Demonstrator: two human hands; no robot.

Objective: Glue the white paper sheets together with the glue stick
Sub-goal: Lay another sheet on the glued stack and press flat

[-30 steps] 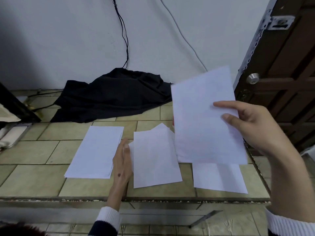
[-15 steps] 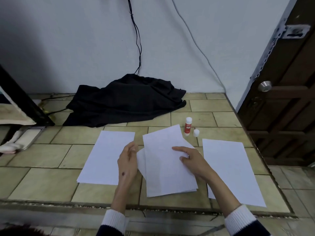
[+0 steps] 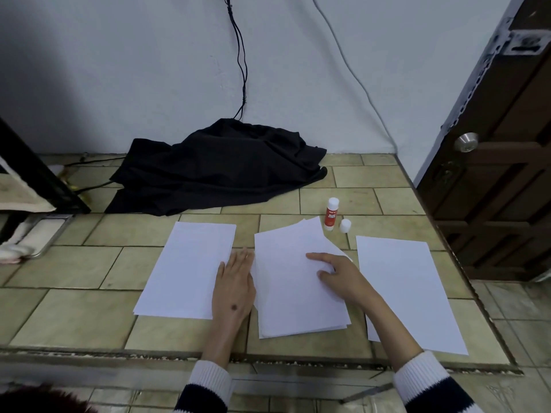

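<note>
Three lots of white paper lie side by side on the tiled counter. The middle stack holds several slightly fanned sheets. My right hand rests on its right part, forefinger stretched out and pressing the top sheet. My left hand lies flat, fingers together, at the stack's left edge, partly over the left sheet. A single right sheet lies apart. Behind the stack the red-and-white glue stick stands upright and uncapped, its white cap next to it.
A crumpled black cloth lies at the back against the wall, with cables hanging above it. A dark wooden door with a knob stands right of the counter. The counter's front edge runs just below the papers. A metal tray sits far left.
My right hand brought the lifted sheet down onto the middle stack and now presses it flat. My left hand stayed at the stack's left edge. The camera tilted down.
</note>
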